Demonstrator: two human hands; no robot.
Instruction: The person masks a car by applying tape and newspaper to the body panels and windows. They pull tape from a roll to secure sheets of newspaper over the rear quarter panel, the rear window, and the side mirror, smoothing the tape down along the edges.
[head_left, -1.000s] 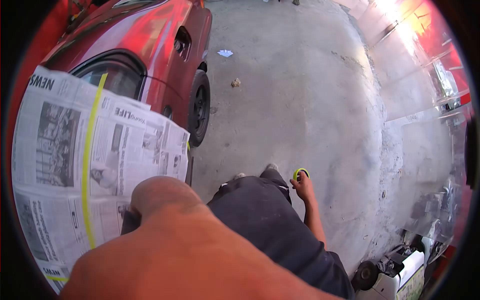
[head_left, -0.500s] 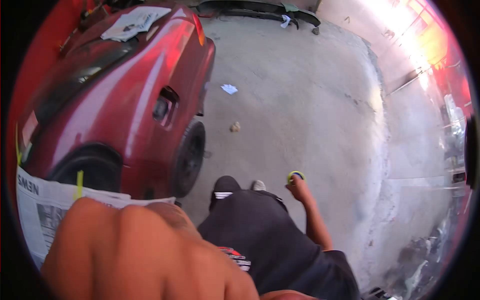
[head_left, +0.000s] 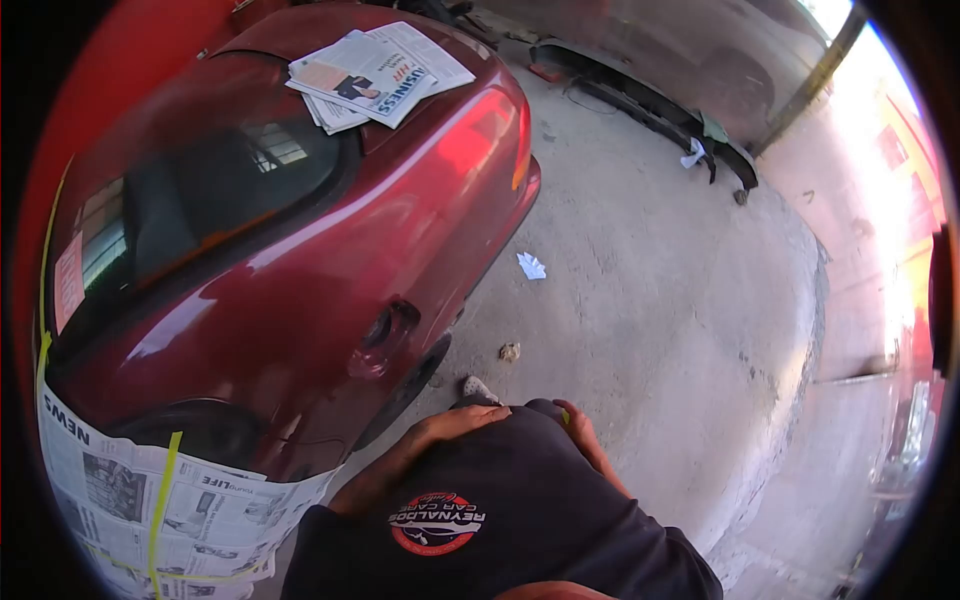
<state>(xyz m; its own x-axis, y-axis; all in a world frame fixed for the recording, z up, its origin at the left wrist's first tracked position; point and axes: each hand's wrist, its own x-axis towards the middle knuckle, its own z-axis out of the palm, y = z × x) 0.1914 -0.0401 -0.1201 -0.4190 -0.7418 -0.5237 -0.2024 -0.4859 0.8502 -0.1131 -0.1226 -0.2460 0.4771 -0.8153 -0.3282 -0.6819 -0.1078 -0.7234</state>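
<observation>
My left hand (head_left: 462,422) rests against the front of my dark shirt (head_left: 540,490), its fingers laid out flat and holding nothing. Beside my right thigh hangs my right hand (head_left: 583,432), closed around a yellow-green roll of tape (head_left: 566,414); only a sliver of the roll shows past the fingers. To my left stands a dark red car (head_left: 300,270). Newspaper sheets (head_left: 215,510) cover its nearer side, fixed with strips of yellow-green tape (head_left: 163,500).
More newspapers (head_left: 365,80) lie on the car's trunk. A detached dark bumper (head_left: 650,118) lies along the back wall. A crumpled white paper (head_left: 531,265) and a small brownish lump (head_left: 510,351) are on the concrete floor (head_left: 660,300).
My left hand has dropped from close before the camera down to my shirt front. The right hand has drawn in to my thigh with the tape roll. The view has turned toward the car.
</observation>
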